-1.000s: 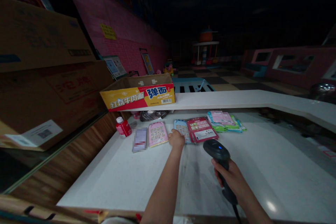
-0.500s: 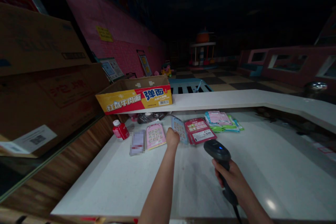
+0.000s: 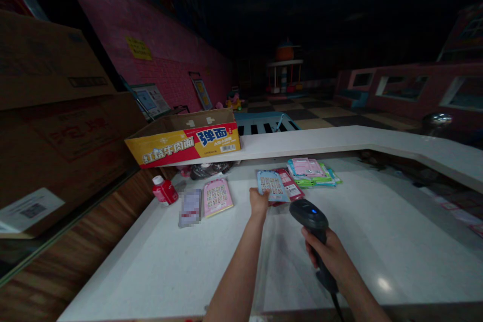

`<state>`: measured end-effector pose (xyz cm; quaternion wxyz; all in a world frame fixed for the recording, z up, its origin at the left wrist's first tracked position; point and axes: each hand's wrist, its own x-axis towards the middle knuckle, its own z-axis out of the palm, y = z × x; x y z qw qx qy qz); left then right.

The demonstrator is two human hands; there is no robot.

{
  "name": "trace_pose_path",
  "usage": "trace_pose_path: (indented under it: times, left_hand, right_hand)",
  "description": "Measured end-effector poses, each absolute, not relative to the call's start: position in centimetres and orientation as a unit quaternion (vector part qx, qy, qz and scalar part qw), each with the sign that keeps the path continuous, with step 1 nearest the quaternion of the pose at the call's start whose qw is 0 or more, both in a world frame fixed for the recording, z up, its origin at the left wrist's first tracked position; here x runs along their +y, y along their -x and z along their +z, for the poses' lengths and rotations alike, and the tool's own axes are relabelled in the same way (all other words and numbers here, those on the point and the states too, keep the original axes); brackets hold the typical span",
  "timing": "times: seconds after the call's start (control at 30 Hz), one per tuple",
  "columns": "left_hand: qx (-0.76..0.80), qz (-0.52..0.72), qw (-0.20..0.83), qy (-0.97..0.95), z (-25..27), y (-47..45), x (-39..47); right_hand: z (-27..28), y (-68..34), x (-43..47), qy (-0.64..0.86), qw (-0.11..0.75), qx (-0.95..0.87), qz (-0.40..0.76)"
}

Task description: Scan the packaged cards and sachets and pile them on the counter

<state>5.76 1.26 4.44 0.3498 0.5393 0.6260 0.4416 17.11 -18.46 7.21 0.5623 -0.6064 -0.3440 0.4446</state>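
My left hand [image 3: 259,201] grips the lower left corner of a light blue packet [image 3: 272,186] printed with rows of small pictures. That packet overlaps a red packet [image 3: 292,184] with a white label. In my right hand [image 3: 327,251] is a black barcode scanner [image 3: 310,215], held by its handle, with a blue light on top and a cord running down. A pink packet [image 3: 218,197] lies left of my left hand, beside a pale, partly blurred flat item [image 3: 190,207]. Behind the red packet is a pile of pink, green and blue packets [image 3: 311,171].
A red bottle with a white cap [image 3: 165,191] stands at the left of the white counter [image 3: 151,266]. An open yellow and red carton [image 3: 184,143] sits on the raised ledge [image 3: 302,141]. Stacked brown cardboard boxes [image 3: 68,136] fill the left side. A metal dome [image 3: 436,123] is at right.
My left hand has moved right with the light blue packet, which now lies flatter and covers much of the red one. The scanner stays in my right hand, nearly unmoved.
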Motion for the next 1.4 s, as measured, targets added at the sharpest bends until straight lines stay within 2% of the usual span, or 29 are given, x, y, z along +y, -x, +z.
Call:
trace_pose_path:
  times: [0.17,0.27,0.37,0.5,0.6,0.77,0.87,0.93,1.13,1.4]
  left_hand:
    - [0.692,0.317,0.267,-0.592,5.5,-8.1,0.9]
    - [0.709,0.254,0.261,-0.605,6.3,-8.3,0.9]
    - [0.706,0.232,0.257,-0.618,6.7,-7.8,1.1]
    - [0.686,0.227,0.195,-0.663,7.0,-6.9,1.2]
    - [0.665,0.271,0.217,-0.661,7.3,-6.7,1.4]
    - [0.545,0.384,0.539,-0.515,6.4,-5.7,1.3]
    - [0.431,0.445,0.632,-0.465,5.1,-4.1,0.4]
    - [0.388,0.486,0.627,-0.468,4.1,-3.1,-0.2]
    - [0.371,0.582,0.530,-0.494,2.4,-1.9,-0.2]
    - [0.377,0.605,0.506,-0.485,0.1,-1.9,0.5]
  right_hand:
    - [7.7,-18.5,-18.9,0.618,0.568,-0.325,0.436]
    - [7.8,-19.2,-19.1,0.620,0.571,-0.318,0.434]
    - [7.6,-19.8,-19.2,0.620,0.579,-0.310,0.429]
    - [7.0,-20.1,-19.1,0.618,0.587,-0.307,0.423]
    - [6.7,-19.9,-19.0,0.612,0.593,-0.314,0.419]
    - [7.1,-19.4,-18.8,0.616,0.579,-0.331,0.419]
    - [7.5,-19.1,-18.9,0.619,0.579,-0.332,0.413]
    - [7.6,-18.7,-18.9,0.617,0.582,-0.332,0.412]
    - [7.4,-17.4,-18.5,0.609,0.577,-0.346,0.421]
    - [7.2,-15.6,-18.8,0.634,0.536,-0.366,0.420]
